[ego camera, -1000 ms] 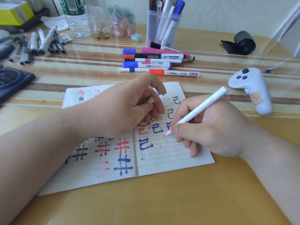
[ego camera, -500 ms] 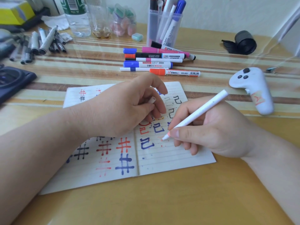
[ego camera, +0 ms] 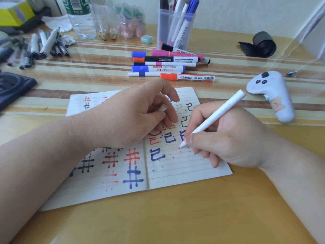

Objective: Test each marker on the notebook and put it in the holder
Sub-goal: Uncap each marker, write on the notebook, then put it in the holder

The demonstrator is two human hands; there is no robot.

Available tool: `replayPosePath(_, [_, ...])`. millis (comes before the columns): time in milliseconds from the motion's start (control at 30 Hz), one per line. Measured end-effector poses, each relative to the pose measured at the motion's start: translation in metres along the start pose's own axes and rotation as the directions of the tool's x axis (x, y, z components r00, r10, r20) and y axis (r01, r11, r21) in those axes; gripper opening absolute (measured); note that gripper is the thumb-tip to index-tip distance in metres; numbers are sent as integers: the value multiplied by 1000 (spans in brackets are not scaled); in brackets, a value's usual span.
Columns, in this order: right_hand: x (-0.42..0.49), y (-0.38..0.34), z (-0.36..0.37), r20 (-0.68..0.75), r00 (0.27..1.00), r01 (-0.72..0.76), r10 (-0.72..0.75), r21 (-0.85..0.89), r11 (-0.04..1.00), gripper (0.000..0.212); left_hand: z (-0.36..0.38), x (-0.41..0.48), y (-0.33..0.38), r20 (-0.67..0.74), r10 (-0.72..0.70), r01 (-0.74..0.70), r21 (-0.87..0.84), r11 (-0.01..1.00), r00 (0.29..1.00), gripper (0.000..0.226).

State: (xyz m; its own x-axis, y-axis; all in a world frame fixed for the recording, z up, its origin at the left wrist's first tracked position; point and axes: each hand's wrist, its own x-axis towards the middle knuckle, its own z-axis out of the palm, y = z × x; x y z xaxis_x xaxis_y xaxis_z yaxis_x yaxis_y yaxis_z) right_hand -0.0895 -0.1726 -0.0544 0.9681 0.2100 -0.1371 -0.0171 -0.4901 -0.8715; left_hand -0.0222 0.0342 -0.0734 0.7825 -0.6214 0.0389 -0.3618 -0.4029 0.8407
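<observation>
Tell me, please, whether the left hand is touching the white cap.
Touching. The head view shows the left hand gripping the white cap, with the thumb and curled fingers closed round it and no gap showing.

The notebook (ego camera: 184,173) is matt lined paper, and the holder (ego camera: 173,30) is clear, smooth plastic. The table (ego camera: 175,217) looks like wood under a glossy transparent cover, and the controller (ego camera: 274,95) is matt white plastic.

Much of the notebook's (ego camera: 184,173) upper middle is covered by the left hand (ego camera: 133,117), so the marks beneath cannot be read. A white cap (ego camera: 162,108) is mostly hidden by that hand's curled fingers. The white marker's (ego camera: 219,111) lower barrel is concealed within the right hand (ego camera: 228,138). The holder (ego camera: 175,29) and the bottle (ego camera: 80,18) are cut off by the top edge.
</observation>
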Motion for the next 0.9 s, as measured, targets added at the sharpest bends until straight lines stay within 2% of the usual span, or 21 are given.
replayPosePath(200, [-3, 0, 1, 89, 994, 53, -57, 55, 997, 8, 0, 0, -1, 3, -2, 2, -11, 1000, 1000, 32])
replayPosePath(400, [-2, 1, 3, 75, 995, 58, -61, 36, 998, 8, 1, 0, -2, 4, -4, 4, -18, 1000, 1000, 32])
replayPosePath(567, [-3, 0, 3, 124, 990, 69, -70, 15, 998, 6, 0, 0, -1, 9, -14, 14, -21, 1000, 1000, 33])
replayPosePath(900, [4, 5, 0, 29, 996, 91, -88, -113, 989, 12, 0, 0, 0, 11, -29, 30, -51, 998, 1000, 30])
